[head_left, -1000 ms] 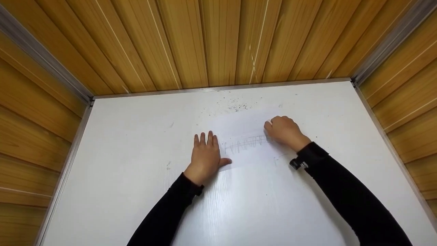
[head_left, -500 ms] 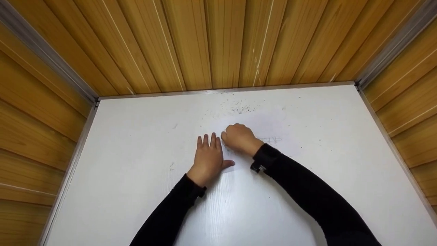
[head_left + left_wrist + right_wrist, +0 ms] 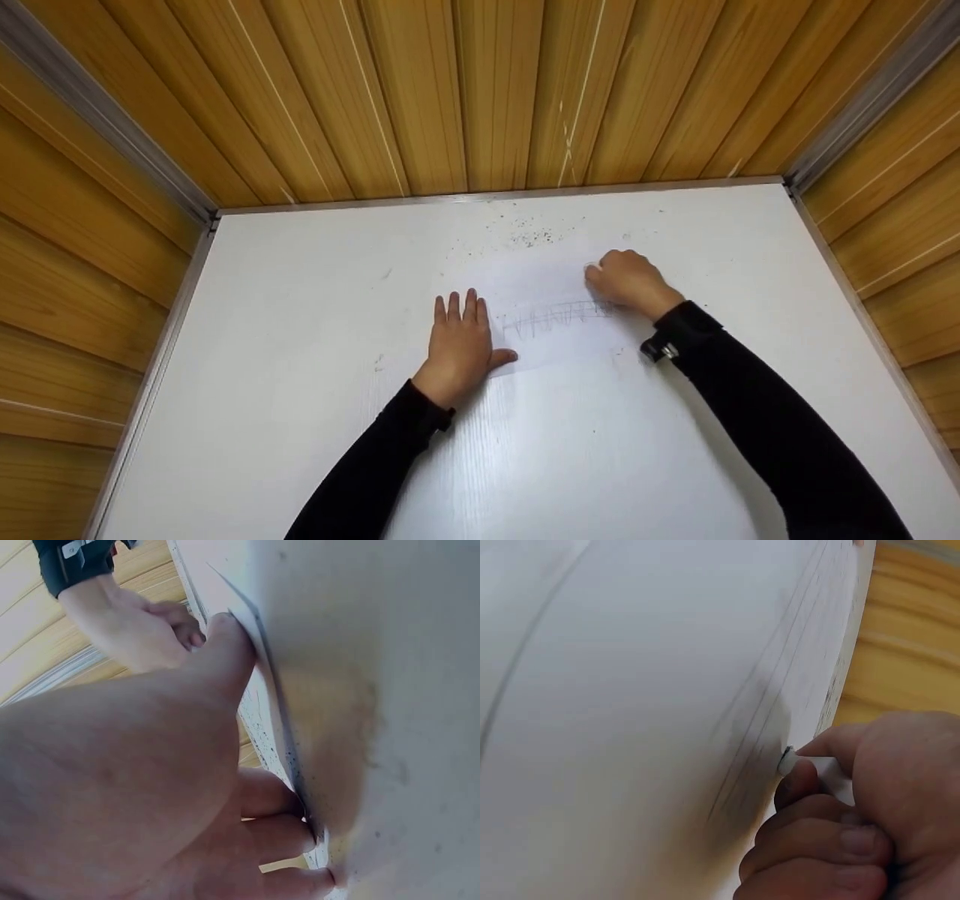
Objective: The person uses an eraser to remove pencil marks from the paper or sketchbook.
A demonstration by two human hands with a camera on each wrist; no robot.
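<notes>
A white sheet of paper [image 3: 540,277] lies on the white table, with a band of pencil lines [image 3: 559,313] across it. My left hand [image 3: 459,349] rests flat on the sheet's left edge, fingers straight and thumb spread. In the right wrist view, my right hand [image 3: 817,840] pinches a small white eraser [image 3: 787,763] with a dark smudged tip between thumb and curled fingers. That hand is over the right part of the sheet, at the right end of the pencil band. From the head view the eraser is mostly hidden by the fingers.
Dark eraser crumbs [image 3: 532,236] are scattered behind the paper. Faint grey smudges [image 3: 379,363] mark the tabletop [image 3: 300,300]. Wood-patterned walls [image 3: 495,97] close off the back and both sides.
My right hand swept left across the paper to beside the left hand, then back to the right end. The left hand stayed in place on the sheet.
</notes>
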